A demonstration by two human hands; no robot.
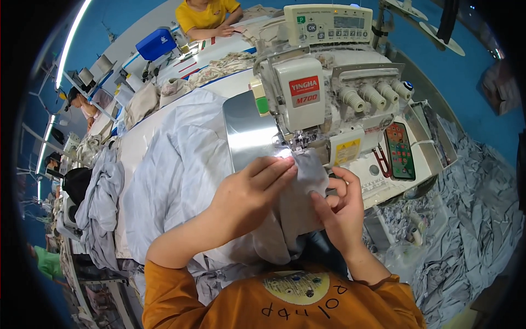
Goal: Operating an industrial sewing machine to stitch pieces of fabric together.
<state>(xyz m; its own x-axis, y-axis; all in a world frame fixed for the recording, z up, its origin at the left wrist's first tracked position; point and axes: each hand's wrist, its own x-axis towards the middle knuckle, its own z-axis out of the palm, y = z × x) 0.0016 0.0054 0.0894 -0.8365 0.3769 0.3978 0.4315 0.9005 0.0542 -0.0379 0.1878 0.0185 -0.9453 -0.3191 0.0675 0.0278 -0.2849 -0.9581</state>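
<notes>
A light grey cloth [312,174] runs under the presser foot [299,141] of a white overlock sewing machine [300,90]. Close to the lit needle area, my left hand [249,192] has its fingers together on the cloth's left side, fingertips closed down on it; its thumb is hidden. My right hand [341,205] pinches the right edge of the cloth between thumb and bent fingers, just below the machine's front cover. The bulk of the pale fabric [181,148] spreads left over the table and hangs down into my lap.
Right of the needle lie a phone [400,151] and red-handled snips [382,162]. A shiny metal plate [246,129] sits left of the needle. Grey fabric heaps [466,219] fill the right side. Across the table is a person in a yellow shirt [203,19].
</notes>
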